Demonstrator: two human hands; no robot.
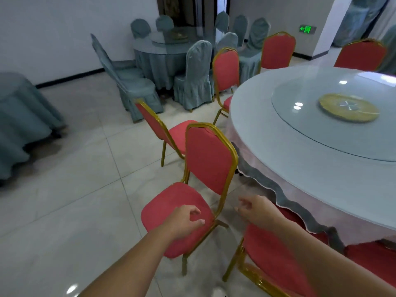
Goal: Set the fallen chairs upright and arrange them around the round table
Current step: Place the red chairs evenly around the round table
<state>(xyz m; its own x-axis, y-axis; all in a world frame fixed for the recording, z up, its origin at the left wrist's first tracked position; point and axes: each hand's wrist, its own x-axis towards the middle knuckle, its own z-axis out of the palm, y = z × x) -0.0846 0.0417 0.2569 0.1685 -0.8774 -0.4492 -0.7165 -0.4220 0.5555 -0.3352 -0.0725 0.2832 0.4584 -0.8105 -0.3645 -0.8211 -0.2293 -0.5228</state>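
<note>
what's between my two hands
In the head view, the gold rear post of the red chair and floor tile lie between left hand and right hand.

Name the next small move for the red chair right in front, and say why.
Probably grip the nearest red chair by its backrest and turn it: it stands upright, but its back is toward the round table and its seat points away. The left hand and right hand hover by it, holding nothing.
</note>
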